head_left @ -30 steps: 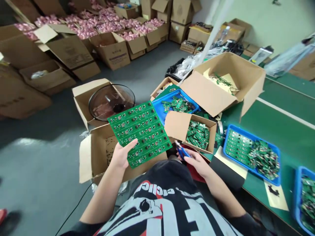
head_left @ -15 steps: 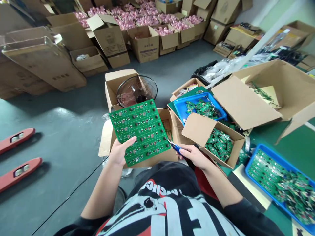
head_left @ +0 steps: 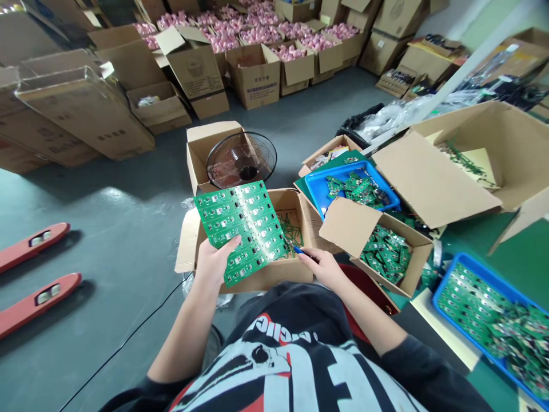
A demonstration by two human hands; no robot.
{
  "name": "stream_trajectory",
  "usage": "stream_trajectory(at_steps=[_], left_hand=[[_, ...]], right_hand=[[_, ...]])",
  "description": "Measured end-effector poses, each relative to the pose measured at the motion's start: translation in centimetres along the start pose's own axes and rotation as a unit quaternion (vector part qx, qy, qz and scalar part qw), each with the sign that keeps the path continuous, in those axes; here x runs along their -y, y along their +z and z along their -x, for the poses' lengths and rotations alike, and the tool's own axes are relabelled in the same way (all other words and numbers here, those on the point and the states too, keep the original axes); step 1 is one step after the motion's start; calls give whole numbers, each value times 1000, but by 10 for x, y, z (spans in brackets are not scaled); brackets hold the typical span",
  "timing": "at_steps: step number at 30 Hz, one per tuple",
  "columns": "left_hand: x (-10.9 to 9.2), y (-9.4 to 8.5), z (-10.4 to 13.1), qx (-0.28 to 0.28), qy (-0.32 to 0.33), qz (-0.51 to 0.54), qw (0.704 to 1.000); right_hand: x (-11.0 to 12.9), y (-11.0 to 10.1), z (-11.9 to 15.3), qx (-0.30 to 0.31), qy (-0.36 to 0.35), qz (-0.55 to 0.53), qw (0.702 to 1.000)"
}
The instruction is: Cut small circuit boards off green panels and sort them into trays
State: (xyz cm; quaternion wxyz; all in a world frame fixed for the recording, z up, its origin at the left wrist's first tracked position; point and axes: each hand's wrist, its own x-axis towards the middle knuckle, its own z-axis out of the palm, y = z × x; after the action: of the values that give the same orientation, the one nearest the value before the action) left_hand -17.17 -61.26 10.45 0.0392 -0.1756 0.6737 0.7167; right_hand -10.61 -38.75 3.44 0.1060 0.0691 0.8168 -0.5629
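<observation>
A green circuit board panel (head_left: 244, 229), with rows of small dark parts, is held up by its lower left corner in my left hand (head_left: 217, 260), thumb on its face. Light glares across its middle. My right hand (head_left: 323, 266) is closed around blue-handled pliers (head_left: 297, 249), or cutters; their exact kind is too small to tell. The tool's tip is at the panel's right edge. Beneath the panel stands an open cardboard box (head_left: 306, 229) with thin green strips (head_left: 291, 226) at its bottom.
A black fan grille (head_left: 242, 160) sits just beyond the box. To the right are a blue tray (head_left: 315, 186) of board pieces, a small carton (head_left: 418, 266) of more pieces and another blue tray (head_left: 446, 309). Red pallet-jack forks (head_left: 43, 297) lie on the left floor.
The panel has tilted and now catches the light. My right hand and the tool have shifted slightly left and up, along the panel's right edge.
</observation>
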Motion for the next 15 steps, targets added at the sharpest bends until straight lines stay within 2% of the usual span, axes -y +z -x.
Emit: stream_trajectory(at_steps=[3, 5, 10, 15], left_hand=[[-2, 2, 3, -20, 4, -24, 1000], [-5, 0, 4, -30, -17, -22, 999], [-15, -9, 5, 7, -86, 23, 996], [-21, -11, 9, 17, -70, 33, 997]], right_hand=[[0, 1, 0, -12, 0, 14, 1000], [-1, 0, 1, -6, 6, -15, 1000], [4, -9, -1, 77, 12, -176, 981], [18, -18, -4, 97, -2, -210, 973]])
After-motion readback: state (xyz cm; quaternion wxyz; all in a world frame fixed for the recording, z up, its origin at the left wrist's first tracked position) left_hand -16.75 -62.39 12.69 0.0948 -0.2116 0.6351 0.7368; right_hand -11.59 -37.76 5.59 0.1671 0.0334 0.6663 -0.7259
